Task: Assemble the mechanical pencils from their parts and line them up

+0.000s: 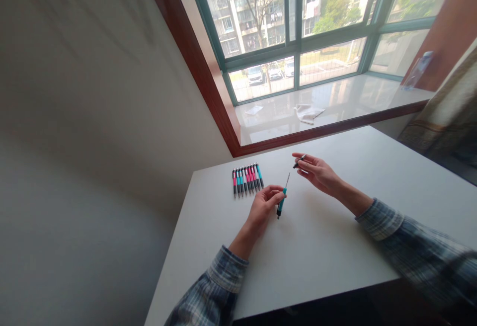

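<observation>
My left hand (264,207) holds a teal-and-black pen barrel (281,204) between its fingertips, with a thin metal refill (287,181) sticking up and away from it. My right hand (316,172) pinches a short black pen part (299,161) in its fingertips, a little way from the refill. Several assembled pens (247,179) with pink, teal and black barrels lie side by side in a tight row, just beyond and left of my left hand. Both hands are above the white table (298,266).
A white windowsill (331,95) runs beyond the table, with a folded white cloth (309,113), a paper slip (254,110) and a clear plastic bottle (417,70) on it. A grey wall fills the left side, and a patterned curtain (443,112) hangs at right.
</observation>
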Available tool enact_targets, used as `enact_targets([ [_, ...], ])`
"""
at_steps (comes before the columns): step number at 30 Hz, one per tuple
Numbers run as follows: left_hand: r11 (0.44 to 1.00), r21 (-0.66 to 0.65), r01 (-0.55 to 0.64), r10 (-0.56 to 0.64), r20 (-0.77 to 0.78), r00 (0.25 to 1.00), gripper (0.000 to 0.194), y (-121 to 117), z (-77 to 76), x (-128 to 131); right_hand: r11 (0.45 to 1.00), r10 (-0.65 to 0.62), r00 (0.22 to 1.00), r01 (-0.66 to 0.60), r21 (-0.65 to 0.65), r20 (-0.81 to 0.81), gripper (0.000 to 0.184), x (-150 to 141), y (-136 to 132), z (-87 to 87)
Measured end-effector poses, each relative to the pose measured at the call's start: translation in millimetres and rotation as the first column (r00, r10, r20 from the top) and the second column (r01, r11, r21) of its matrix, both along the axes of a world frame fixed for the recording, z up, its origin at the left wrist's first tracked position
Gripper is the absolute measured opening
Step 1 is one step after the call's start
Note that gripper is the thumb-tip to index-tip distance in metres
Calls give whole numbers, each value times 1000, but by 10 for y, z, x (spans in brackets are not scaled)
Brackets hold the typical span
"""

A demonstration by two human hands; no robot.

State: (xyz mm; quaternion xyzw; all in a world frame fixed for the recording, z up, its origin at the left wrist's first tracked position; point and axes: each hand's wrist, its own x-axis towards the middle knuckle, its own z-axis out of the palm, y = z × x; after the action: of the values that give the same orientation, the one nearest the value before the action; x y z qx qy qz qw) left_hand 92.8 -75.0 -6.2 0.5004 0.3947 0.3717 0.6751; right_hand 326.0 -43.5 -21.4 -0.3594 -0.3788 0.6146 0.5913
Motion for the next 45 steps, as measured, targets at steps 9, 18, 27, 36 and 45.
enact_targets([
  [9,1000,23,11,-11,-7,1000,30,-6,7,-3,1000,-18,1000,19,16,-16,40,-16,-17,31],
  [18,1000,25,8,-8,-9,1000,32,2,-6,4,1000,19,999,-19,25,-29,42,-32,-33,41],
  [27,1000,18,15,-15,-9,1000,30,-2,-2,-1,998,66,998,-66,22,-22,40,-46,-61,81],
  [36,1000,15,11,-10,-35,999,34,0,32,11,988,153,987,-154,24,41,40,-73,-81,71],
  [45,1000,27,15,-14,-36,999,36,20,0,4,967,248,965,-252,44,83,40,-121,-128,74],
])
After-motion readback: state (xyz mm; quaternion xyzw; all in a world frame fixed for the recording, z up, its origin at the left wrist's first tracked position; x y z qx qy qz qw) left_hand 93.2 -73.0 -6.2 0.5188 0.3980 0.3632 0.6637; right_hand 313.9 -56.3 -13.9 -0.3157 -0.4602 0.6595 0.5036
